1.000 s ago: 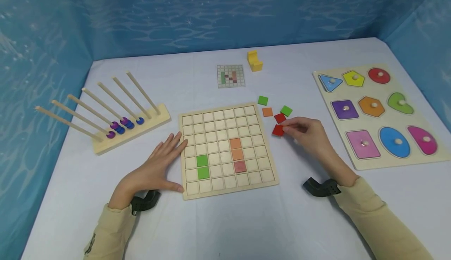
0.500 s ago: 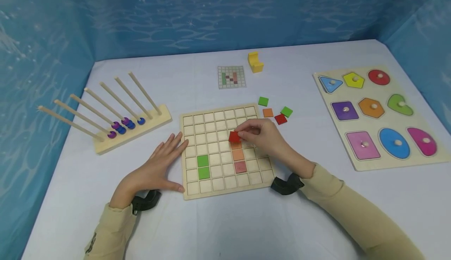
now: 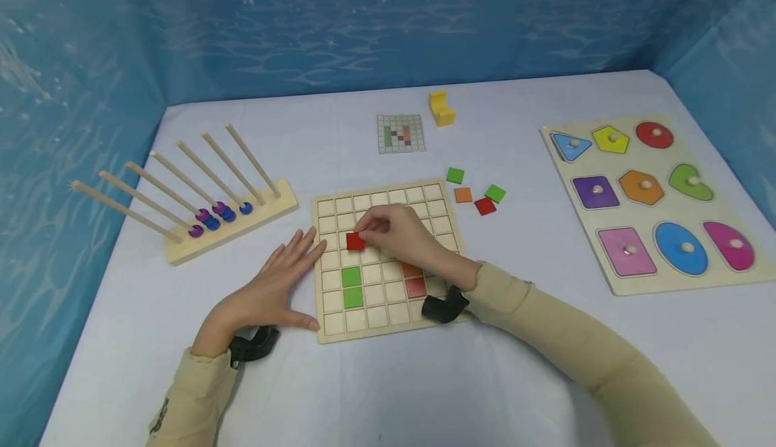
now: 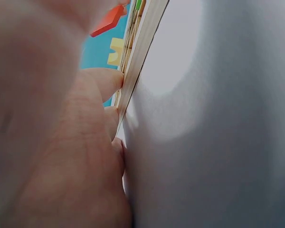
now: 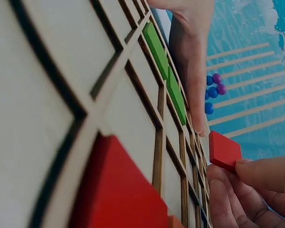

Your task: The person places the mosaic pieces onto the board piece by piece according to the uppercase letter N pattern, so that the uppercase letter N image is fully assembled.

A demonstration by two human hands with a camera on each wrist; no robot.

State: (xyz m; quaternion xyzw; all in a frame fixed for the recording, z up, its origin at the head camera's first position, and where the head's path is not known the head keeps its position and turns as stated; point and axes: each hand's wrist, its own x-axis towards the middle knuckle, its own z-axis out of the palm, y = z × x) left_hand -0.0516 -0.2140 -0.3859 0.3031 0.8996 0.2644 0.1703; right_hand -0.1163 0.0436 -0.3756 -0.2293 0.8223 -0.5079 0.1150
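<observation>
Between thumb and fingers my right hand (image 3: pixel 400 233) pinches a red square tile (image 3: pixel 355 241), held over the left part of the wooden grid board (image 3: pixel 388 332). In the right wrist view the red tile (image 5: pixel 224 150) shows clear of the grid, tilted. My left hand (image 3: pixel 267 292) lies with fingers spread along the board's left edge, thumb at the lower corner and fingertips touching the side. Two green tiles (image 3: pixel 351 287) sit one above the other in the second column. An orange tile (image 3: pixel 411 270) and a red tile (image 3: pixel 415 288) sit farther right, partly under my right wrist.
Loose green (image 3: pixel 455 175), orange (image 3: pixel 463 194) and red (image 3: pixel 485 205) tiles lie right of the board, with another green tile (image 3: pixel 495 192). Behind are a pattern card (image 3: pixel 401 134) and a yellow block (image 3: pixel 442 109). A peg stand (image 3: pixel 230 231) is left, a shape puzzle (image 3: pixel 657 204) right.
My right hand picked up a red tile from the loose pile and carried it left across the board, above the column with the green tiles. My left hand has stayed put.
</observation>
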